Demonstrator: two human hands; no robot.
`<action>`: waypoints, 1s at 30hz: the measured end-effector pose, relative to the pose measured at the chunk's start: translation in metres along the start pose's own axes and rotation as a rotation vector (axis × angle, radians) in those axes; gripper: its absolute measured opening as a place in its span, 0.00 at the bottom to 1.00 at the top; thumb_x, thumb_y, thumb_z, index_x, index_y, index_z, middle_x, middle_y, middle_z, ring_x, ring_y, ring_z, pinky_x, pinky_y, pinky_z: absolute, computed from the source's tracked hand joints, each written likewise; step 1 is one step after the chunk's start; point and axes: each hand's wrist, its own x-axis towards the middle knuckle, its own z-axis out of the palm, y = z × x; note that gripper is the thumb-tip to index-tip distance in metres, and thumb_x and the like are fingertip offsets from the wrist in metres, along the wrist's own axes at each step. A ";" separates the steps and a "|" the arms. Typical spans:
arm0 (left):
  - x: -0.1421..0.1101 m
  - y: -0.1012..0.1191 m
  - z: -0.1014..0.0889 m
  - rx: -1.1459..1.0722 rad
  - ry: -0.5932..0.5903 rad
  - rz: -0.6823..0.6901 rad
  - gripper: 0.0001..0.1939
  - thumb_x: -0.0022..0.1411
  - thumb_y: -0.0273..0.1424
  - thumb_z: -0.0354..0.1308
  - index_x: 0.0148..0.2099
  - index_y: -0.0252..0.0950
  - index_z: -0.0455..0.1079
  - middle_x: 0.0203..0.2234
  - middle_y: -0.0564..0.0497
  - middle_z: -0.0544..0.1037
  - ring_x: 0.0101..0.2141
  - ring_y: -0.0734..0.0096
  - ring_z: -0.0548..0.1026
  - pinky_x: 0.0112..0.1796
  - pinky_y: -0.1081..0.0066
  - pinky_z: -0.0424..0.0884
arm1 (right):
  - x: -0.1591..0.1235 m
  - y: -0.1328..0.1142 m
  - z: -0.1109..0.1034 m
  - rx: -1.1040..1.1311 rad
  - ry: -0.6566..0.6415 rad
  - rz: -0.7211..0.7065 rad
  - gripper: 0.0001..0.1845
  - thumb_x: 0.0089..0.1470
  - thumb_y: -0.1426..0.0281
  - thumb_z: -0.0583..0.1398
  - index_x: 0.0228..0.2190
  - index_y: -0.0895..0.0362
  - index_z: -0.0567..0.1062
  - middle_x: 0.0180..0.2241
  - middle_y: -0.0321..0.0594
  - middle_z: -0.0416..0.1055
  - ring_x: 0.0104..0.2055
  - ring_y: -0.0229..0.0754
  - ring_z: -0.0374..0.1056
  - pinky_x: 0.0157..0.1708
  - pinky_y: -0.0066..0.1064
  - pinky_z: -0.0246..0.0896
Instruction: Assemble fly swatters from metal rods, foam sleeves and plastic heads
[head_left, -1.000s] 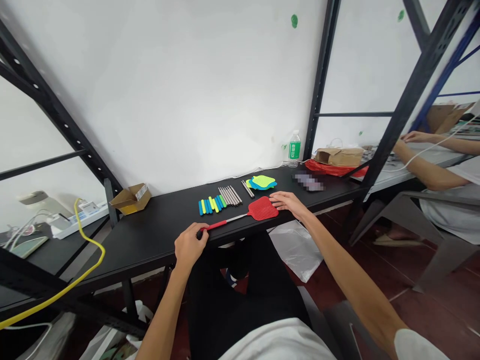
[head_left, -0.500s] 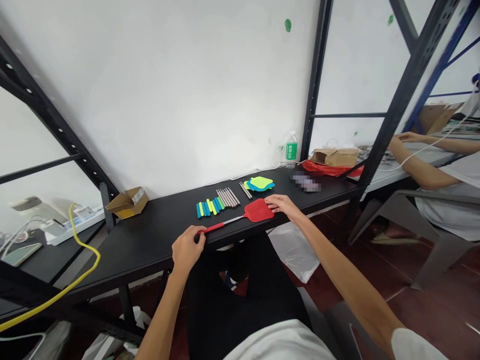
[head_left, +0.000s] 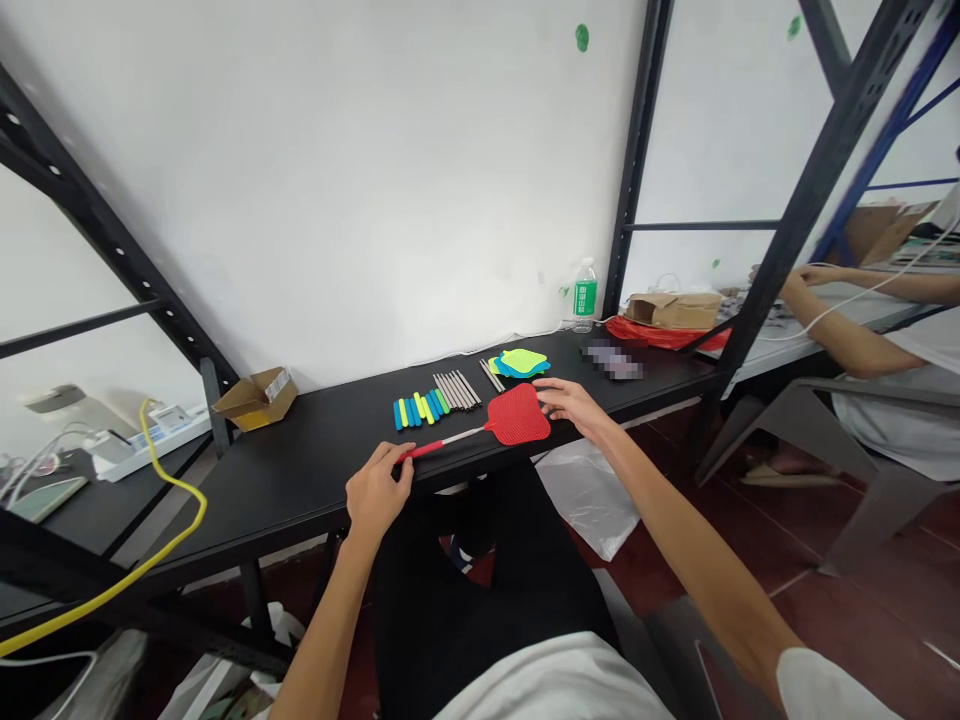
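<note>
A red fly swatter lies across the front of the black table, its mesh head to the right and its red grip to the left. The fingers of my left hand are closed round the grip's end. My right hand is at the right edge of the mesh head, fingers apart; whether they touch it I cannot tell. Behind the swatter are several blue, yellow and green grips in a row, several metal rods beside them, and a pile of yellow and blue swatter heads.
An open cardboard box stands at the table's left end. Further right are a water bottle, a blurred-out object and a red plastic bag under a brown carton. A co-worker's arm shows beyond the metal post.
The swatter head has shifted and tilted slightly. My right hand's fingers have drawn a little back from over its edge. My left hand keeps its hold on the grip.
</note>
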 end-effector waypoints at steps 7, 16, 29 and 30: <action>0.002 -0.005 -0.005 -0.195 -0.007 -0.076 0.16 0.69 0.36 0.49 0.52 0.46 0.75 0.47 0.54 0.77 0.30 0.76 0.73 0.33 0.74 0.63 | -0.007 0.004 0.019 -0.055 -0.311 -0.053 0.22 0.45 0.57 0.71 0.37 0.62 0.80 0.36 0.45 0.80 0.38 0.46 0.75 0.40 0.35 0.67; 0.019 0.005 -0.035 -0.676 -0.208 -0.035 0.24 0.67 0.47 0.50 0.40 0.33 0.77 0.19 0.55 0.68 0.22 0.75 0.64 0.25 0.75 0.60 | -0.037 -0.033 0.034 0.119 -0.394 0.040 0.22 0.45 0.61 0.72 0.41 0.59 0.80 0.38 0.46 0.80 0.38 0.47 0.76 0.39 0.37 0.71; -0.009 0.078 -0.172 -0.497 -0.231 0.116 0.14 0.59 0.43 0.64 0.39 0.39 0.82 0.29 0.52 0.83 0.27 0.72 0.77 0.30 0.77 0.72 | -0.103 -0.110 0.027 0.165 -0.404 -0.167 0.13 0.52 0.64 0.68 0.38 0.57 0.79 0.33 0.41 0.79 0.33 0.43 0.75 0.30 0.30 0.71; -0.011 0.079 -0.177 -0.489 -0.209 0.118 0.13 0.59 0.43 0.64 0.38 0.39 0.82 0.29 0.52 0.83 0.26 0.72 0.77 0.30 0.77 0.73 | -0.108 -0.113 0.029 0.163 -0.398 -0.176 0.13 0.52 0.64 0.68 0.39 0.57 0.79 0.34 0.41 0.79 0.33 0.43 0.75 0.30 0.30 0.72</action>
